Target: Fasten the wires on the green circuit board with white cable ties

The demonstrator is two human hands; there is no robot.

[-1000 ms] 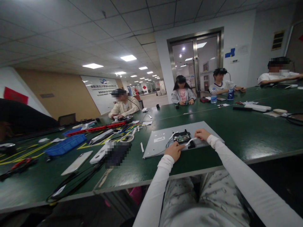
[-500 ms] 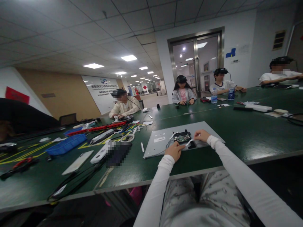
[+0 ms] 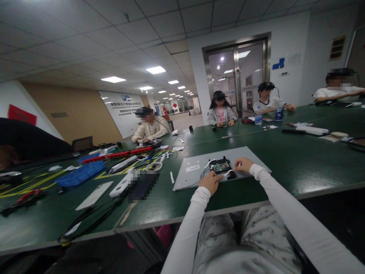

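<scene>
A flat grey panel [image 3: 182, 179] lies on the table before me, with a green circuit board [image 3: 221, 166] in a black frame on it. Just below the board runs a narrow white strip [image 3: 228, 172], perhaps a flat cable or tape. My left hand [image 3: 209, 183] rests on the panel's near edge, index finger stretched out to the strip's left end. At the strip's right end, the fingers of my right hand [image 3: 243, 164] are pinched together on it. A small black part [image 3: 232, 175] lies under the strip. Grey wires [image 3: 204, 173] run beside my left hand.
Left of the panel are a white phone [image 3: 94, 195], a white power bank-like device [image 3: 121, 186], a blue tray [image 3: 81, 174] and loose cables. A water bottle [image 3: 258, 115] stands across the table. Several people sit around it. The table's front edge [image 3: 176, 220] runs near my lap.
My right hand has shifted very slightly, and the white strip lies lower and flatter than before. My left hand stays in place.
</scene>
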